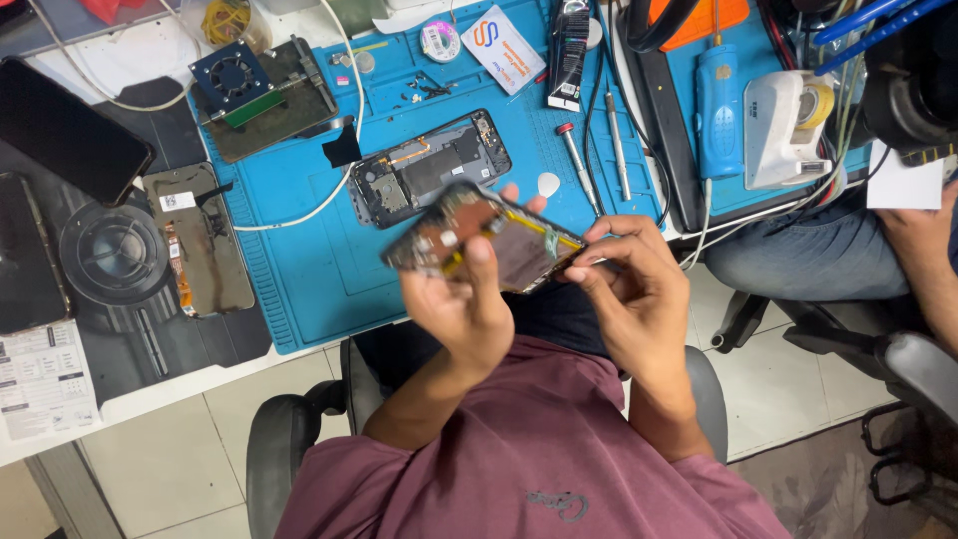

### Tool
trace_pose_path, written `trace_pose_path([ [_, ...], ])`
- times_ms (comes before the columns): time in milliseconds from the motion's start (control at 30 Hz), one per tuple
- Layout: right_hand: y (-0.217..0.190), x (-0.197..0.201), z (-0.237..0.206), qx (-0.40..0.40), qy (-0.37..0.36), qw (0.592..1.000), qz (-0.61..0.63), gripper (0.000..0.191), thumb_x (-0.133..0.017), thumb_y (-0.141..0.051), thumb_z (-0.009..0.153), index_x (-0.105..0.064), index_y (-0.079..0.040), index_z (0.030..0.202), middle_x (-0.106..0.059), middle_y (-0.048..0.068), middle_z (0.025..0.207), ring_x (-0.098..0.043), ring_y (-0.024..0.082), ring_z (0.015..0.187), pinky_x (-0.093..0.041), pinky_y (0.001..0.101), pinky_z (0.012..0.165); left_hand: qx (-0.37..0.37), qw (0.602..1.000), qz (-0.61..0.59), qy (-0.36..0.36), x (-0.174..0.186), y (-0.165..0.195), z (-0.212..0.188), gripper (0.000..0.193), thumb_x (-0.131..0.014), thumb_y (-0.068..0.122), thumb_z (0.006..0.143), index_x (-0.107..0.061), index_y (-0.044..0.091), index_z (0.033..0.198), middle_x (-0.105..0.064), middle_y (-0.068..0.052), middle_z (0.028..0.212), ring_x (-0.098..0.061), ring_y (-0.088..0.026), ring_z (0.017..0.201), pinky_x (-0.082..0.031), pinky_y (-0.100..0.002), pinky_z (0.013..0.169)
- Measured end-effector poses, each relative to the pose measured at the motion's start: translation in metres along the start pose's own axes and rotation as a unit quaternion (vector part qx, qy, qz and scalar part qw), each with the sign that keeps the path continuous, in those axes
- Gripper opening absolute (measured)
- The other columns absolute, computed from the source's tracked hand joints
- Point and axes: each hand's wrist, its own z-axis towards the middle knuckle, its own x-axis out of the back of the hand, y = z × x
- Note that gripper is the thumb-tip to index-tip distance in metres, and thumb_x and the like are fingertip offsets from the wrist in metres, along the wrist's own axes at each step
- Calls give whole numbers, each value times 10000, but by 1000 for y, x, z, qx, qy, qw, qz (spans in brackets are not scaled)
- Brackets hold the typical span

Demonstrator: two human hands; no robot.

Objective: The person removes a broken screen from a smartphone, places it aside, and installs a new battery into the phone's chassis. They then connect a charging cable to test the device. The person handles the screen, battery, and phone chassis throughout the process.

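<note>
With the left hand (467, 304) gripping the opened phone chassis (486, 240) from below, the right hand (631, 289) pinches its near edge, apparently mid-disassembly, likely needing a steady, gentle peel next.

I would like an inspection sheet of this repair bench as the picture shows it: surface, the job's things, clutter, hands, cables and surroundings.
Surface: blue work mat on a white bench, with a dark mat to its left.
Job's things: opened phone assembly, held above the bench edge, tilted and blurred.
Clutter: second opened phone on the blue mat; screen panel on the dark mat; small fan board; screwdriver; black tube.
Hands: left hand grips the assembly from below; right hand pinches its right end.
Cables: white cable loops across the blue mat.
Surroundings: another person's arm at the right; tiled floor; chair.
</note>
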Motion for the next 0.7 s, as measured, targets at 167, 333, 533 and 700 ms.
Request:
trace_pose_path([
  [167,5,9,-4,-36,-7,993,112,226,-664,173,939,-560,76,1115,-574,167,1282,-701,179,1003,-638,301,917,143,985,-99,14,5,-1,23,468,-544,69,1094,-259,-5,1457,-601,-296,1389,-688,-388,1217,-602,-462,1065],
  [333,7,13,-8,-31,22,992,119,292,-687,197,910,-542,80,1135,-596,187,1240,-718,216,1012,-641,307,862,147,979,35,-134,5,-5,20,987,-780,66,940,-10,37,1557,-539,-229,1466,-654,-295,1276,-582,-399,1078],
  [533,13,12,-15,-7,54,990,131,352,-708,191,897,-555,83,1196,-615,189,1236,-718,216,1050,-639,301,877,167,967,74,-177,12,-8,12,1335,-848,57,821,209,56,1636,-434,-179,1453,-617,-228,1253,-575,-381,1089],
  [700,18,11,-22,46,78,994,59,329,-729,195,901,-602,105,1191,-605,184,1265,-697,200,1076,-637,307,920,182,963,38,-196,9,-12,15,1328,-839,2,822,191,62,1658,-380,-166,1534,-516,-220,1375,-538,-380,1148],
])
